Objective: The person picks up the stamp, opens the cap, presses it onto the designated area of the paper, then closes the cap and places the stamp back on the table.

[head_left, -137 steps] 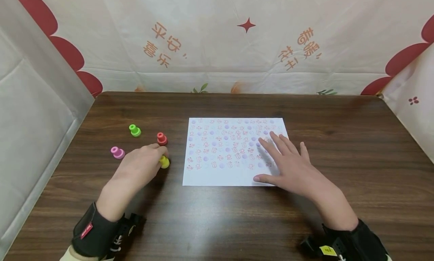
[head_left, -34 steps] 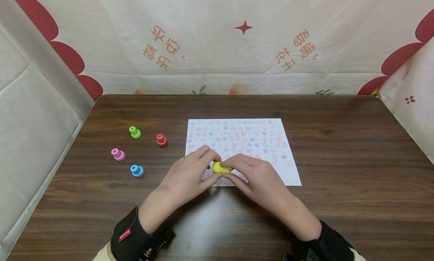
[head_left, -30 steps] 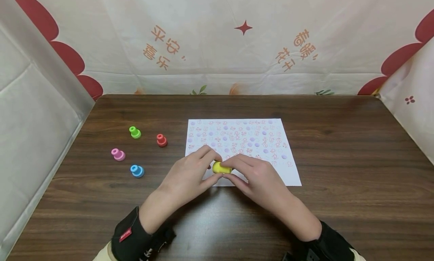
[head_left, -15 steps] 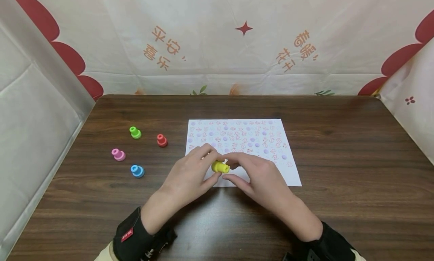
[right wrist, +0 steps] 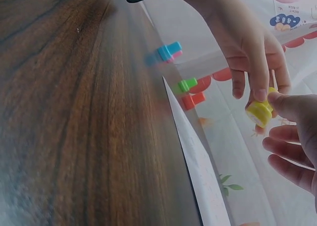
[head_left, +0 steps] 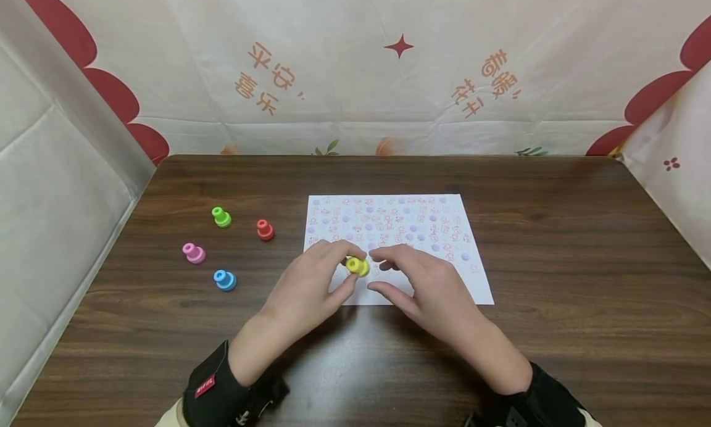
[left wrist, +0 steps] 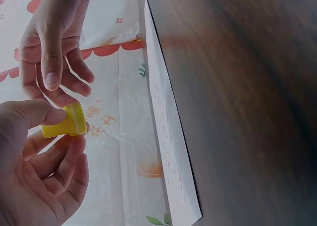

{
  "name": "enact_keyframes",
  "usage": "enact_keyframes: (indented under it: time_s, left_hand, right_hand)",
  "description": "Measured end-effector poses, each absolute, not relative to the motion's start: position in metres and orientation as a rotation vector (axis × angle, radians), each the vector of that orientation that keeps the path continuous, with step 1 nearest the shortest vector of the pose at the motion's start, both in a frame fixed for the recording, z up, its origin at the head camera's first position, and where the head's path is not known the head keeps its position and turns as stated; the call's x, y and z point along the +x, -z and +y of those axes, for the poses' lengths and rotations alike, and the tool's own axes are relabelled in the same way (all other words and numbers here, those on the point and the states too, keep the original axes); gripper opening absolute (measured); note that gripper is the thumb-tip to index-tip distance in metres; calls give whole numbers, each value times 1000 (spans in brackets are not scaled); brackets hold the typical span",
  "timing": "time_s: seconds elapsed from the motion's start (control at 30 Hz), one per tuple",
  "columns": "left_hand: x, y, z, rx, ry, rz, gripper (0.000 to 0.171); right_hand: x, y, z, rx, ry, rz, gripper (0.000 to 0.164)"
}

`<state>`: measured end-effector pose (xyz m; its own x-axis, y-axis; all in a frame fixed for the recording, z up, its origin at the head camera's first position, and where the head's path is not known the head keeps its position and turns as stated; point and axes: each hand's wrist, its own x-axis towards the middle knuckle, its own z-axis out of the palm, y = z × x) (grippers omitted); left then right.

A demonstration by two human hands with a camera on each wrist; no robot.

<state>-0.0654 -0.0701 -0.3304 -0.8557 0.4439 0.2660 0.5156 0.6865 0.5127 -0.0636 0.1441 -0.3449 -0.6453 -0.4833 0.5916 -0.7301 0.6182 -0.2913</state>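
Note:
My left hand (head_left: 308, 282) pinches a small yellow stamp (head_left: 357, 266) between thumb and fingertips, over the near part of a white sheet of paper (head_left: 472, 288). In the left wrist view the stamp (left wrist: 74, 120) has its narrow knob pointing away from the table and its wide base towards the paper. Just right of it my right hand (head_left: 430, 285) is held with thumb and fingers parted and nothing between them. Rows of faint red and purple stamped marks cover most of the sheet, and the hands hide part of its lower left.
Four-colour variety stands on the brown table (head_left: 555, 260) to the left: a green stamp (head_left: 221, 216), a red stamp (head_left: 265, 229), a pink stamp (head_left: 194, 253) and a blue stamp (head_left: 224, 280). A printed white cloth (head_left: 355, 94) hangs behind the table.
The left hand has brought the yellow stamp from the left onto the paper. Both hands gripped it a second ago; the right has let go, and the stamp has turned knob-up.

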Motion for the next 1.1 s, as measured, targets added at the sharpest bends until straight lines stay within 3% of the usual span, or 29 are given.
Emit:
enact_keyframes:
  time_s: [0.43, 0.93, 1.1]
  left_hand:
    - [-66, 333, -70, -818, 1433, -2628, 27]
    - [-65, 331, -74, -588, 1588, -2685, 20]
    - [-67, 331, -96, -415, 1643, -2693, 20]
  right_hand:
    - [-63, 347, 142, 967, -741, -2393, 40]
    - [-61, 344, 147, 954, -832, -2320, 25]
    - [-62, 333, 169, 826, -822, -2299, 31]
